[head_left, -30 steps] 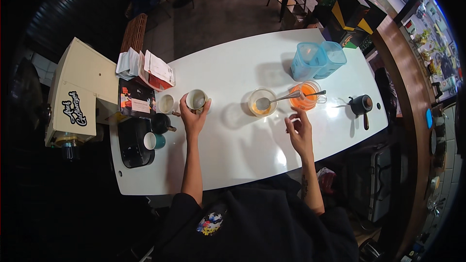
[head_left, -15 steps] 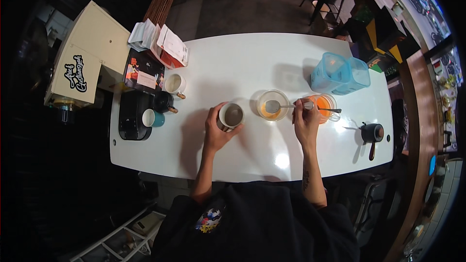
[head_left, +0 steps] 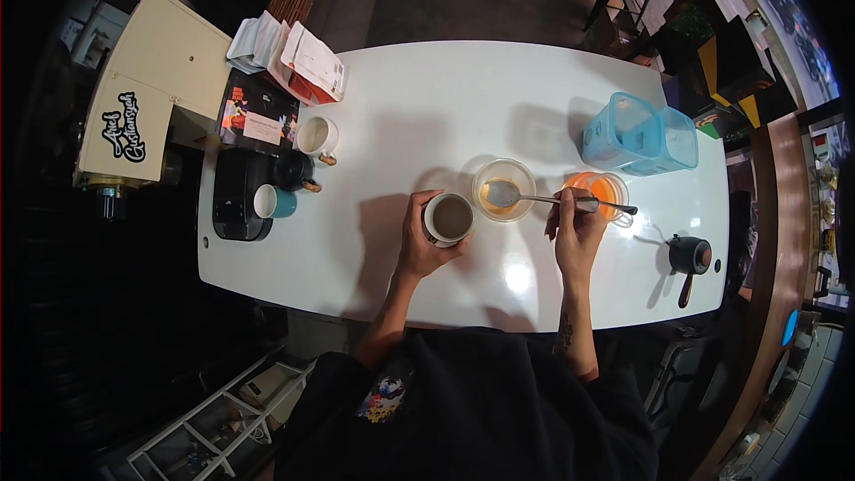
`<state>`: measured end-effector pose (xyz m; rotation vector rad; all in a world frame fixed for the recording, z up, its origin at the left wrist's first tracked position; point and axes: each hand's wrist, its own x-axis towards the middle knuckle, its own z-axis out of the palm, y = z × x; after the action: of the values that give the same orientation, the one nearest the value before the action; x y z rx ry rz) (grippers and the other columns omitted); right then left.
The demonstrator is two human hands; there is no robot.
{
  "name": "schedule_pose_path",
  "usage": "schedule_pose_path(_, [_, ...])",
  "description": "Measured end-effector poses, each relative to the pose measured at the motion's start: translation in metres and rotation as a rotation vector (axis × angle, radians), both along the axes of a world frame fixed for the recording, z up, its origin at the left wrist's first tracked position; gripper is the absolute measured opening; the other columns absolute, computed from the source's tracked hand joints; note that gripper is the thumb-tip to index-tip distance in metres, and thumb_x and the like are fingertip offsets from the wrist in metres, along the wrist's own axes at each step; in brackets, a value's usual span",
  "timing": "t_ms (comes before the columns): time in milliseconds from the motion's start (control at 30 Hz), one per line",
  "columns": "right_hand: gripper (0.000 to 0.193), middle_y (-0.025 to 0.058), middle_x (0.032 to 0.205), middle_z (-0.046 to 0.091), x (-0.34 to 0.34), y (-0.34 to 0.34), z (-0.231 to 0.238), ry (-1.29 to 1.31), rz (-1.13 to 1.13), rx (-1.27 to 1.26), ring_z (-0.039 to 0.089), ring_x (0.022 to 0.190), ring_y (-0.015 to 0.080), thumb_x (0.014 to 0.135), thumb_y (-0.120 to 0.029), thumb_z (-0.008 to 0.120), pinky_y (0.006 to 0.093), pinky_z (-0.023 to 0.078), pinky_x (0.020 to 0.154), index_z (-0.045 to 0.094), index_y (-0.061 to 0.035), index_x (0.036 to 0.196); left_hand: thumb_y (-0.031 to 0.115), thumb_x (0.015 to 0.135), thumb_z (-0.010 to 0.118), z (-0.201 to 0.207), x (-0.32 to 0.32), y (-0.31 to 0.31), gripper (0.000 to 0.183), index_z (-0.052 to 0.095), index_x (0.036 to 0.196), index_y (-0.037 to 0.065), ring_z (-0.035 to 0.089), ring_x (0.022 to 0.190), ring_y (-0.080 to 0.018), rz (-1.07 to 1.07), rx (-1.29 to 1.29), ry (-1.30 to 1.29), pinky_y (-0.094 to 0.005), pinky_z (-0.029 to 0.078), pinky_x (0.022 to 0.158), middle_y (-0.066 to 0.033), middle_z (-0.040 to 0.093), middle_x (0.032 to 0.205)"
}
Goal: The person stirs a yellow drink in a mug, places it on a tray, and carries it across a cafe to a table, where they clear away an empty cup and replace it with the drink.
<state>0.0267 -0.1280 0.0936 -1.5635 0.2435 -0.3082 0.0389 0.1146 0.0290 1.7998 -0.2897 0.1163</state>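
Observation:
My left hand (head_left: 420,245) is wrapped round a cup (head_left: 451,219) of greyish-brown liquid, just above the table and close to the clear bowl's left side. Low in the clear round bowl (head_left: 525,174) lies something yellow-orange. My right hand (head_left: 577,236) pinches the handle of a metal spoon (head_left: 504,193). The spoon's head is over the bowl; whether it touches the contents I cannot tell. Behind the right hand stands a clear jar (head_left: 609,189) with orange contents, partly under the spoon's handle.
On the white table (head_left: 427,89), two blue see-through containers (head_left: 614,134) stand at the back right. A small dark pot (head_left: 688,255) with a handle is at the far right. Mugs (head_left: 317,135), a black tray (head_left: 239,200) and paper packets (head_left: 312,62) line the left side, beside a cream machine (head_left: 147,93).
My left hand has brought the cup rightward, nearer the bowl. The spoon stays over the bowl in my right hand, and the whole view has shifted slightly.

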Motion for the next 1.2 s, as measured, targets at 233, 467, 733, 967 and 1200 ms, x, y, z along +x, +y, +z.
schedule_pose_path(233, [0.022,0.0058,0.067,0.056,-0.006,-0.003,-0.002,-0.078,-0.100,0.110,0.051,0.047,0.0113,0.106,-0.017,0.051,0.0241,0.041,0.040,0.058,0.0014,0.097,0.022,0.069,0.090,-0.009,0.002,-0.004,0.080,0.040,0.128,0.002,0.064,0.110,-0.0246,-0.037,-0.092,-0.025,-0.0373,0.053,0.095,-0.0167,0.059,0.125])
schedule_pose_path(467, [0.026,0.0059,0.068,0.057,-0.014,-0.007,0.012,-0.105,-0.141,0.126,0.052,0.047,0.0118,0.106,-0.021,0.053,0.0239,0.039,0.040,0.059,0.0024,0.095,0.014,0.071,0.087,-0.006,0.002,-0.003,0.076,0.038,0.128,0.004,0.061,0.115,-0.0239,-0.071,-0.116,0.006,-0.0380,0.052,0.098,-0.0160,0.058,0.125])
schedule_pose_path(733, [0.025,0.0062,0.068,0.057,-0.018,-0.004,0.011,-0.129,-0.111,0.112,0.052,0.047,0.0120,0.106,-0.020,0.053,0.0241,0.039,0.040,0.059,0.0019,0.096,0.015,0.070,0.089,-0.011,0.002,-0.006,0.077,0.040,0.128,0.003,0.063,0.113,-0.0238,-0.053,-0.182,0.012,-0.0372,0.052,0.097,-0.0158,0.059,0.125])
schedule_pose_path(967, [0.024,0.0065,0.067,0.056,-0.021,-0.001,0.007,-0.100,-0.108,0.148,0.051,0.048,0.0114,0.106,-0.019,0.052,0.0237,0.039,0.039,0.059,0.0016,0.098,0.008,0.073,0.085,-0.006,0.001,-0.004,0.075,0.037,0.130,0.005,0.058,0.119,-0.0246,-0.091,-0.138,0.012,-0.0391,0.051,0.102,-0.0167,0.055,0.129])
schedule_pose_path(1200, [0.023,0.0068,0.068,0.057,-0.023,-0.001,0.006,-0.122,-0.113,0.173,0.051,0.048,0.0110,0.106,-0.018,0.051,0.0236,0.039,0.039,0.058,0.0018,0.097,0.006,0.072,0.085,-0.005,0.002,-0.003,0.076,0.037,0.131,0.005,0.057,0.121,-0.0246,-0.105,-0.122,0.009,-0.0386,0.051,0.102,-0.0166,0.054,0.130])
